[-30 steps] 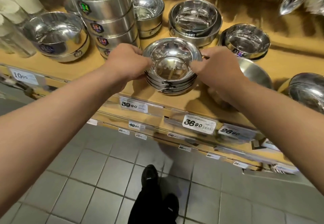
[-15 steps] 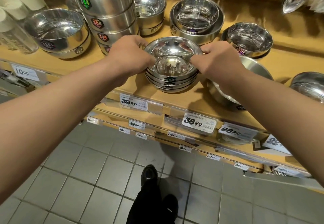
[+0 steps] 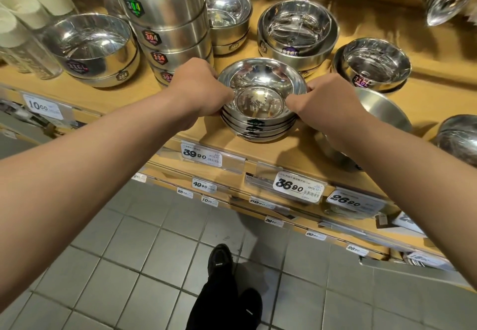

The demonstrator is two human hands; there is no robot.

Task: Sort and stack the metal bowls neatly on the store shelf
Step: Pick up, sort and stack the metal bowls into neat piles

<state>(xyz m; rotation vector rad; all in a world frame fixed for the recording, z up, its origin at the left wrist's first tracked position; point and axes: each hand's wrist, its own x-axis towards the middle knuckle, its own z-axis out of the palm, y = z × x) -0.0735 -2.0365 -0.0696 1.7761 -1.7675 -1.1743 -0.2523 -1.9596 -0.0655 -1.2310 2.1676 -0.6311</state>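
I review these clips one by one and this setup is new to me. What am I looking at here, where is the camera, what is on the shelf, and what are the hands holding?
There is no machine: a person works with bare hands, and the single camera sits on their head, looking forward and down, so you see both forearms and, below, their shoes on a tiled floor. The left hand and the right hand grip opposite sides of a short stack of shallow metal bowls near the front of a wooden shelf. Beside it stand a tall stack of straight-sided bowls and several other nested steel bowls. Price tags line the shelf edge.
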